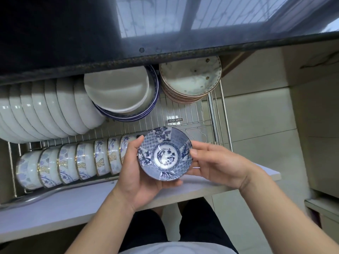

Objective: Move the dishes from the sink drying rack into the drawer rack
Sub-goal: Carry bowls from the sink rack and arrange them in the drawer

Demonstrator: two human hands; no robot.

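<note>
Blue-patterned bowl [164, 153], mouth facing up, gripped by left hand [141, 173], right hand [218, 162]

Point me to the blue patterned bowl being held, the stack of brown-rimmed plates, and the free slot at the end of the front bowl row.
blue patterned bowl [165, 156]: head view, centre medallion inside.
brown-rimmed plates [190, 77]: head view, top plate's face.
free slot [200, 134]: head view, bare wire right of the row.

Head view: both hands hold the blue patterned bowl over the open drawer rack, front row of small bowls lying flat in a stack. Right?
Not quite. The head view shows the front-row small bowls standing on edge side by side, not stacked flat. The rest holds: left hand and right hand hold the blue patterned bowl over the drawer rack.
</note>
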